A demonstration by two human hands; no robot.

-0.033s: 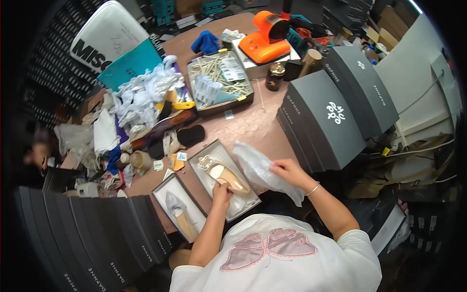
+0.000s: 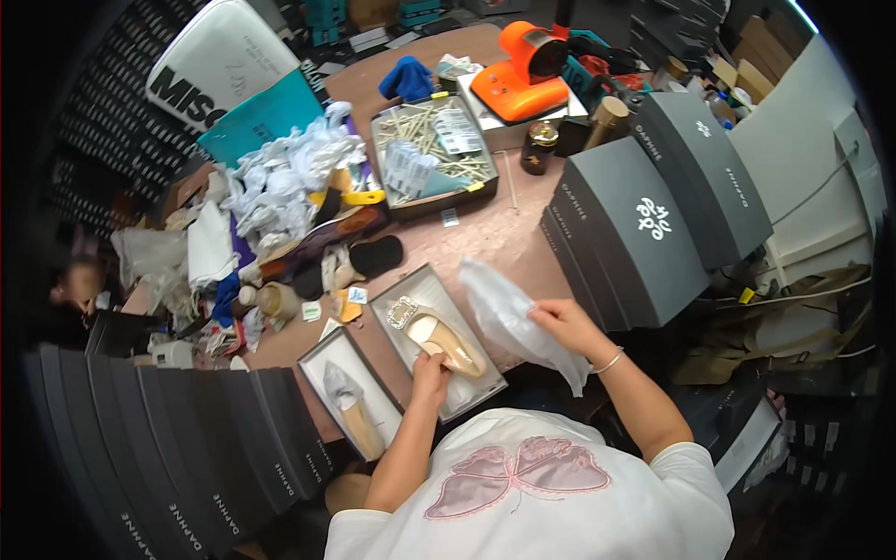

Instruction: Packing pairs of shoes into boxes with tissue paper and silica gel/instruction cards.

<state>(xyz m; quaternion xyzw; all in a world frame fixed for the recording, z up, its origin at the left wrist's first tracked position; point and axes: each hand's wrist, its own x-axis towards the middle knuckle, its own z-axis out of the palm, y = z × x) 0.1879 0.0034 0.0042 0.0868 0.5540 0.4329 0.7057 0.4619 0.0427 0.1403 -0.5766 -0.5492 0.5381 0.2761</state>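
Observation:
My left hand (image 2: 430, 376) is closed on the side of a shiny beige shoe (image 2: 451, 350) with a jewelled buckle at its toe. The shoe is over an open grey shoe box (image 2: 435, 286) with a pale lining. Between the fingers of my right hand (image 2: 566, 327) is a crumpled, translucent whitish wrapping sheet (image 2: 509, 303), held to the right of the shoe and hanging toward me. Left of that box, a narrower tray-like box part (image 2: 318, 357) has another beige shoe (image 2: 361, 427) in it, with greyish wrapping at one end.
Dark shoe boxes are stacked at right (image 2: 635, 233) and lower left (image 2: 215, 448). Across the table lie a box of thin sticks and packets (image 2: 485, 187), an orange device (image 2: 518, 89), a dark jar (image 2: 539, 149) and a heap of crumpled white paper (image 2: 289, 173).
The whole scene sits slightly farther right in the picture. Both hands keep their grips, and the shoe and wrapping sheet stay in nearly the same place.

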